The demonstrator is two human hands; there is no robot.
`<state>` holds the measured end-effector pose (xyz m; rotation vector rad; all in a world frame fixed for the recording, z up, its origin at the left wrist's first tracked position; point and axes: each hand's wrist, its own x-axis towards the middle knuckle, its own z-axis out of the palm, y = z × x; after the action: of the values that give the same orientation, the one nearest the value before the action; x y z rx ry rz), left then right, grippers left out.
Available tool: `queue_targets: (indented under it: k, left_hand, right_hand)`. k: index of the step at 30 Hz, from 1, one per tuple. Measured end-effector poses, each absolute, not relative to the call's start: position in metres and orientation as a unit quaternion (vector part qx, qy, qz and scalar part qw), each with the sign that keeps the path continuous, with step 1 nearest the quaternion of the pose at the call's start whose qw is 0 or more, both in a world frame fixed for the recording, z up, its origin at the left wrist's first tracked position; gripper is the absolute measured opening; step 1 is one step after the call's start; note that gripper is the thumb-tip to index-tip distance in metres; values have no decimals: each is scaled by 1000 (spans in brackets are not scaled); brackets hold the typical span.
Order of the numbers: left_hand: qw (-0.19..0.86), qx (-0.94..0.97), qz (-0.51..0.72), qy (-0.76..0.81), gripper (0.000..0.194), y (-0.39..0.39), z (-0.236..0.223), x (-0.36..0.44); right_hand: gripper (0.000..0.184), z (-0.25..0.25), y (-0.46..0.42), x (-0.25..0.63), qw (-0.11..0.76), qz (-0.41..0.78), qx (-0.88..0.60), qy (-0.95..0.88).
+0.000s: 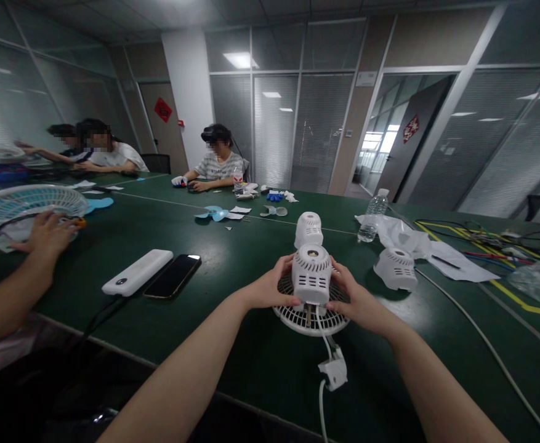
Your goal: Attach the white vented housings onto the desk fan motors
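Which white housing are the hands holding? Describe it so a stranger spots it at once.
On the green table, find the round white grille near its front edge. Over it is the white housing, flanked by the left hand and right hand. A second housing stands just beyond and a third housing to the right, but only this one has hands on it.

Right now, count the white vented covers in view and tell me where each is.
3: one white vented cover between the left hand and right hand, a second cover just behind it, and a third cover to the right, near the bottle. More could be hidden.
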<state>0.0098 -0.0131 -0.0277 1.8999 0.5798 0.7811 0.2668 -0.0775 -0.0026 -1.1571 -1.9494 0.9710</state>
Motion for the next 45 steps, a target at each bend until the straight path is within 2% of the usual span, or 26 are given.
queue_targets:
  k: [15,23,30,34,40,42,45]
  left_hand:
    - [484,780,310,248,109,-13,-28,10]
    - [486,782,308,240,111,-16,-24,10]
    - [437,808,298,261,127,-12,-26,5]
    - [349,853,245,302,111,-9,-22,1]
    - [204,884,195,372,89,-10,-13,-4]
    - [174,884,200,384,79,-12,-11,-3]
    - [155,880,218,394,59,-16,-8,0]
  right_hand:
    - [93,-7,-81,262,333,291,-476,-760]
    - [93,-4,-84,263,311,309,-466,-768]
    - [94,-8,-84,266,316,310,-453,-774]
    - [88,-7,-82,271,333,292,-468,-765]
    - [52,1,-85,266,430,176,-502,-730]
    - [42,5,-89,262,430,135,-520,-726]
    - [39,8,-96,254,405,94,-546,-727]
